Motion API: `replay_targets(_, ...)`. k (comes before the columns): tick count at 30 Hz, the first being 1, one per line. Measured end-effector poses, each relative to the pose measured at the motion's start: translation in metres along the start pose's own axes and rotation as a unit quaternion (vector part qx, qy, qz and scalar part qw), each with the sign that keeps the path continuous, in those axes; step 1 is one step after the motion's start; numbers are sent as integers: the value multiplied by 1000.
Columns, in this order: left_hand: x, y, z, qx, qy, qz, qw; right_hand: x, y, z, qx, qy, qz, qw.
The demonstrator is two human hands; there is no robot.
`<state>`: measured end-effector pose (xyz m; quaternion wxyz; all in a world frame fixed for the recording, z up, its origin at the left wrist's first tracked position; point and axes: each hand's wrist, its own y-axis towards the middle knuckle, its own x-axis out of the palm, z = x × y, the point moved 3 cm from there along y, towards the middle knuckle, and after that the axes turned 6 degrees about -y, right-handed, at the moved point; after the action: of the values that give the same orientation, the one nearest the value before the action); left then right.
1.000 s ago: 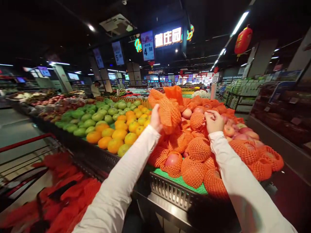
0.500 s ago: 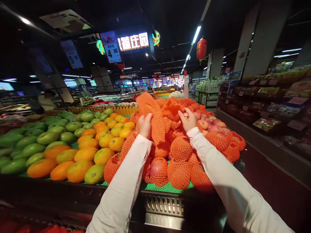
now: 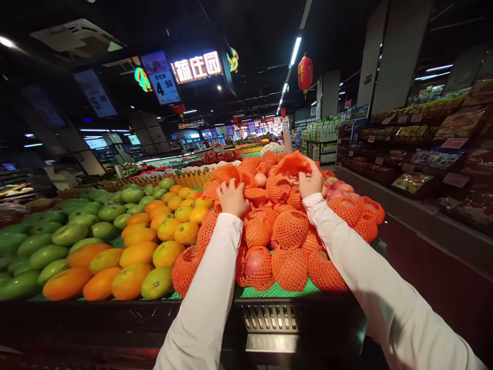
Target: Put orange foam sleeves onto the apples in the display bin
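Observation:
My right hand [image 3: 311,181] is closed on the edge of an orange foam fruit net [image 3: 295,162], which arches up to the left of the fingers. My left hand [image 3: 233,199] is spread over the pile, its fingers apart and touching another loose foam net [image 3: 227,176]. Between the hands a bare pinkish apple [image 3: 260,179] shows among the nets. Below them, netted apples [image 3: 290,228] are heaped on a green mat [image 3: 269,293]. Part of one red apple [image 3: 254,262] shows through its net. Unwrapped apples [image 3: 341,189] lie beyond my right wrist.
Orange citrus fruits [image 3: 138,254] and green mangoes [image 3: 71,234] fill the stand on the left. A black slotted front edge [image 3: 269,318] borders the stand. Packed shelves [image 3: 408,154] line an aisle [image 3: 408,267] on the right. A red lantern [image 3: 305,73] hangs overhead.
My hands have moved apart. The bunched nets held up between them are lower and spread out, uncovering the bare apple. My left fingers have opened; the view has shifted slightly right.

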<state>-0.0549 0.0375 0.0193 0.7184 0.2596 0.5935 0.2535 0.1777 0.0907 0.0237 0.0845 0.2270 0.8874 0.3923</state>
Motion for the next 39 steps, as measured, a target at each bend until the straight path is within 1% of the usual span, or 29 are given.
replay_targets(2, 6, -1, 5, 25, -14, -34, 999, -2, 0, -5, -16, -8, 3, 1000)
replay_targets(3, 7, -3, 9, 36, -30, -43, 998, -2, -1, -7, -23, -4, -6, 1000)
replay_targets(5, 4, -6, 16, 45, -65, -41, 996, 0, -2, -9, -25, 9, -44, 999)
replay_targets(7, -3, -8, 24, 43, -94, -8, 995, 5, -3, -7, -17, 18, -83, 996)
replay_targets(10, -13, -12, 34, 43, -131, 71, 988, 13, -6, -3, -9, 37, -117, 992)
replay_targets(12, -16, -14, 38, 50, -161, 99, 981, 18, -9, -4, -19, 51, -146, 988)
replay_targets(14, -15, -15, 41, 55, -195, 91, 975, 20, -13, -9, -29, 67, -191, 979)
replay_targets(16, -12, -16, 43, 55, -224, 68, 971, 22, -18, -14, -34, 81, -239, 967)
replay_targets(18, -9, -16, 43, 51, -238, 56, 968, 22, -20, -17, -40, 91, -263, 960)
replay_targets(20, -8, -16, 43, 35, -236, 60, 969, 23, -20, -15, -42, 82, -256, 962)
replay_targets(22, -6, -15, 42, 13, -224, 64, 972, 23, -20, -11, -29, 45, -245, 968)
replay_targets(24, -4, -14, 42, 4, -216, 65, 974, 25, -21, -8, -26, 4, -250, 968)
replay_targets(25, -3, -14, 41, 5, -218, 66, 974, 25, -22, -9, -39, -5, -256, 966)
replay_targets(29, 0, -11, 38, 5, -254, 83, 964, 22, -26, -22, -142, 13, -263, 954)
replay_targets(31, 1, -10, 37, 2, -268, 90, 959, 21, -27, -25, -148, 15, -255, 956)
replay_targets(33, 0, -10, 37, 13, -280, 94, 955, 18, -25, -25, -119, 0, -227, 967)
replay_targets(35, 0, -11, 40, 41, -295, 84, 951, 14, -22, -25, -103, -17, -183, 978)
replay_targets(37, 0, -13, 44, 66, -301, 68, 949, 11, -20, -28, -136, -17, -155, 978)
replay_targets(39, 2, -14, 46, 77, -294, 56, 951, 11, -20, -32, -185, -11, -160, 970)
